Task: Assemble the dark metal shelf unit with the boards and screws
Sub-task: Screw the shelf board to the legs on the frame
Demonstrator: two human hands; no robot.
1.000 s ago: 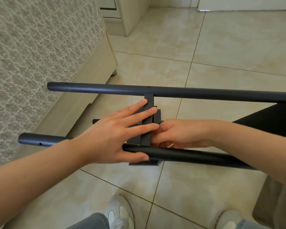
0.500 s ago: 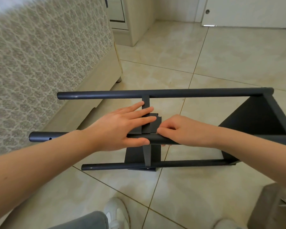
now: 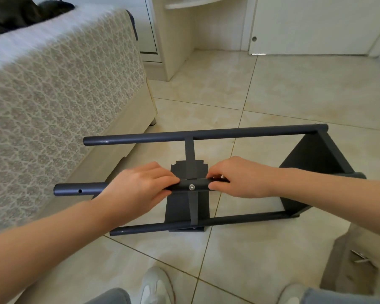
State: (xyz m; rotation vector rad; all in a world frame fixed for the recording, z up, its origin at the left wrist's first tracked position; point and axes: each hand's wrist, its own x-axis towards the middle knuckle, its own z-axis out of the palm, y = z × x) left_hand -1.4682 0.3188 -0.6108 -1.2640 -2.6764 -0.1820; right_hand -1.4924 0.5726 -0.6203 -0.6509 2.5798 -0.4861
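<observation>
Dark shelf unit [image 3: 206,134] lies sideways; silver screw [image 3: 191,187] in near tube [image 3: 86,191].

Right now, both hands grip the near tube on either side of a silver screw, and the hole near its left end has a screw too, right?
Not quite. The head view shows the hole near the left end of the near tube empty, no screw. The rest holds: left hand and right hand grip it either side of the silver screw.

The left hand [image 3: 138,189] and right hand [image 3: 239,178] hide stretches of the near pole [image 3: 83,190].
</observation>
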